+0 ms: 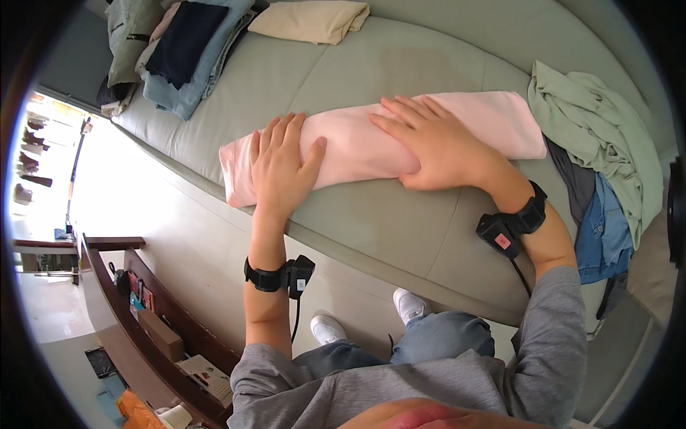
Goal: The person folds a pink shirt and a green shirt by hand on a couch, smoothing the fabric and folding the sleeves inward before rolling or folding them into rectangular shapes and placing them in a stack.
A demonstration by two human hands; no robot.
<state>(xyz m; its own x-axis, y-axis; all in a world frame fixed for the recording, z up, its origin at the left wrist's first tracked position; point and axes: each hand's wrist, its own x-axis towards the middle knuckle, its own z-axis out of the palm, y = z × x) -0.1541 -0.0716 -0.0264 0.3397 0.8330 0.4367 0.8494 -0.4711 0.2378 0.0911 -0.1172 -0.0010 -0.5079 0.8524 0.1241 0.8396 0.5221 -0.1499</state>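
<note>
A pink garment (348,145), folded into a long narrow strip, lies across the seat of a grey-green sofa (386,230). My left hand (284,171) rests flat on its left part, fingers apart and pointing away from me. Further right, my right hand (439,145) is spread over the strip, its thumb at the near edge. Neither hand grips the cloth. Each wrist wears a black strapped device with a cable. The garment's right end reaches a crumpled light green garment (600,128).
Folded jeans (182,96) bear a dark navy cloth (187,43) at the back left, beside other folded clothes. A beige folded cloth (311,21) lies at the far side. Blue denim (605,230) lies right. A wooden table (123,332) stands to the left, with items on its shelf.
</note>
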